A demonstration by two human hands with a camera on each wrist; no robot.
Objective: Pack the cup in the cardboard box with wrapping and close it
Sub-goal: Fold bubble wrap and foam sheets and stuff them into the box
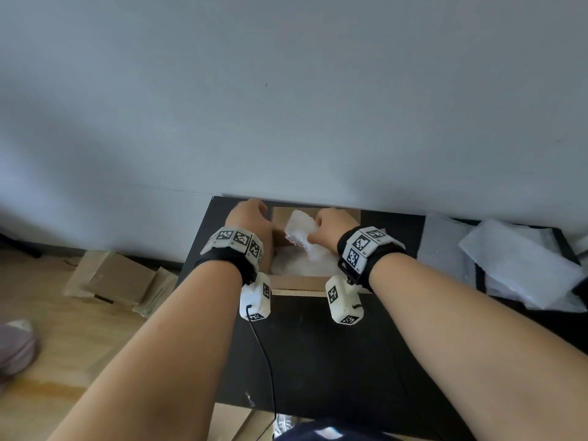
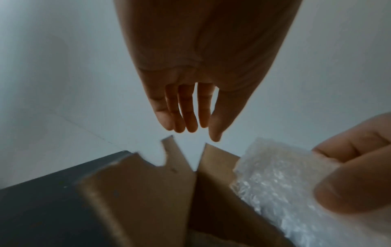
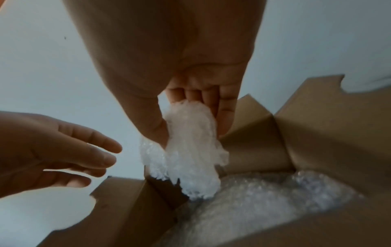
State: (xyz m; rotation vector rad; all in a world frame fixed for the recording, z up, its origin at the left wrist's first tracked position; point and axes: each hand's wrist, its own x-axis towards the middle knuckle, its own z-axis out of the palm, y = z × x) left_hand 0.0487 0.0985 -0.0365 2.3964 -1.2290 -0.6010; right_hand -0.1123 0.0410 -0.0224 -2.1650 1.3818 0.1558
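right hand [image 1: 331,226]: pinches bubble wrap [image 1: 299,229] over open box [image 1: 305,283] at tabletop [image 1: 318,361] far edge | left hand [image 1: 249,218]: fingers straight, holding nothing

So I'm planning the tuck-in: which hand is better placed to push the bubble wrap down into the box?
Probably right. The right hand already grips the bubble wrap above the open cardboard box; the left hand is open, holding nothing.
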